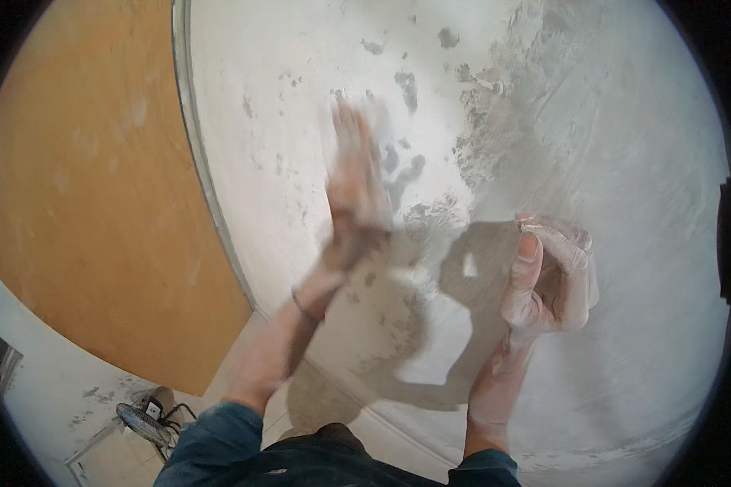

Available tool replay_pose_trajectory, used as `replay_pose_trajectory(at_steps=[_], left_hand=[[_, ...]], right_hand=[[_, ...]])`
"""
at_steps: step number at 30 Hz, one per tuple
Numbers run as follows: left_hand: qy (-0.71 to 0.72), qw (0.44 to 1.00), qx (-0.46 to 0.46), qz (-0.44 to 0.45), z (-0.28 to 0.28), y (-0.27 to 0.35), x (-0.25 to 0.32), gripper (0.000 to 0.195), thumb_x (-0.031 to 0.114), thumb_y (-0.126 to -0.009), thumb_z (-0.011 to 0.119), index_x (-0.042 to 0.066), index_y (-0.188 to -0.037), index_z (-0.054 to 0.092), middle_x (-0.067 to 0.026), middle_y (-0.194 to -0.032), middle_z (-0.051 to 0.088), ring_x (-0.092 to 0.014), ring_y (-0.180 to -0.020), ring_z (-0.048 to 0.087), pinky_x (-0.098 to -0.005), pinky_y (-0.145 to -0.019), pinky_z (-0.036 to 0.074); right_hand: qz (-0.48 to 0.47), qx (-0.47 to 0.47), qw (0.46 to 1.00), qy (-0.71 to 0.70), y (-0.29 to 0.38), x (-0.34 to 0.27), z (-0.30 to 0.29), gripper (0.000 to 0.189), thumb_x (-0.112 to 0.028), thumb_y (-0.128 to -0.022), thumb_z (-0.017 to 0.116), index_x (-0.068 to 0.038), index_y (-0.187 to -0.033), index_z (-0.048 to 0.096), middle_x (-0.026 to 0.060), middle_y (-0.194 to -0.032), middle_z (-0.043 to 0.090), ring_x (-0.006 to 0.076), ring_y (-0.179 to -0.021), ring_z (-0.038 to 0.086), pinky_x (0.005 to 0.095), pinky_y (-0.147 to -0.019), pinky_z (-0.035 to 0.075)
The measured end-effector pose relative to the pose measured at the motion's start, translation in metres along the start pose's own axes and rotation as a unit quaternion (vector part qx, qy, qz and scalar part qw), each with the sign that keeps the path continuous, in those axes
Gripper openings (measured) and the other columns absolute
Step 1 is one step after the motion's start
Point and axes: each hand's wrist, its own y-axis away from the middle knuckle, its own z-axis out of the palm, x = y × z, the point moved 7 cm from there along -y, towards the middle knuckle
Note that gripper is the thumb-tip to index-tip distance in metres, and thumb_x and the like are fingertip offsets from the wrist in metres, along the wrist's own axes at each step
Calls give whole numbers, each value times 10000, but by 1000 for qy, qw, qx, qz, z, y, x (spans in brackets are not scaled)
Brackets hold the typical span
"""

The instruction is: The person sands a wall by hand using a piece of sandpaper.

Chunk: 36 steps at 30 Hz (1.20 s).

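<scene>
My left hand (357, 167) is blurred, its fingers stretched out over a patchy white wall (268, 219). I cannot tell whether it touches the surface, and nothing shows in it. A thin dark band (304, 307) circles that wrist. To the right, my right hand (551, 274) is held in front of the wall, coated in white powder. Its fingers curl round towards the thumb, and no object shows in the hollow between them. The hand's shadow (487, 249) falls on the wall beside it, with a small bright gap in it.
An orange-brown panel (109, 182), probably a door, fills the left side, edged by a grey metal strip (204, 158). A fan (143, 423) with dark cables stands at the lower left. Grey marks and rough patches (493, 128) spread across the wall. Pale floor (268, 389) shows below.
</scene>
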Motion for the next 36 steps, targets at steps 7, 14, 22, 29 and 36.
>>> replay_pose_trajectory(at_steps=[7, 14, 22, 29, 36], left_hand=[[70, 997, 17, 24, -5, 9, 11, 570, -13, -969, 411, -60, -1524, 290, -265, -1613, 196, -345, -1520, 153, -413, -1243, 151], [52, 997, 8, -65, 28, 82, -31, 756, -115, -844, 421, -4, -1567, 230, -240, -1633, 161, -343, -1520, 174, -384, -1139, 367], [8, 998, 59, 4, -9, -12, -41, 612, -15, -947, 404, -24, -1544, 268, -259, -1606, 198, -394, -1473, 263, -402, -1124, 412], [-75, 975, -119, -170, 28, 93, -28, 610, -24, -948, 343, -47, -1546, 228, -258, -1614, 181, -360, -1490, 247, -357, -1175, 343], [-91, 992, -14, -84, 15, 46, -34, 677, -39, -935, 377, 1, -1577, 166, -259, -1625, 124, -386, -1495, 205, -346, -1172, 351]], right_hand=[[0, -2, 1000, 1, 9, 0, -9, 63, -27, -882, 702, 23, -855, 673, 125, -767, 697, 216, -677, 652, 297, -592, 521], [-7, 1, 1000, -9, 12, -3, -12, 74, -30, -893, 692, 30, -858, 669, 130, -767, 695, 218, -675, 646, 299, -588, 519], [-25, -6, 999, -26, 16, -12, -9, 87, -33, -907, 680, 39, -860, 664, 137, -766, 691, 219, -673, 639, 300, -585, 517], [-30, -14, 999, -7, 21, -5, -17, 100, -36, -918, 670, 46, -863, 661, 143, -766, 688, 221, -672, 633, 302, -581, 515], [-31, -17, 999, -7, 35, 1, -25, 113, -39, -930, 660, 53, -865, 657, 149, -766, 685, 222, -670, 627, 303, -578, 512]])
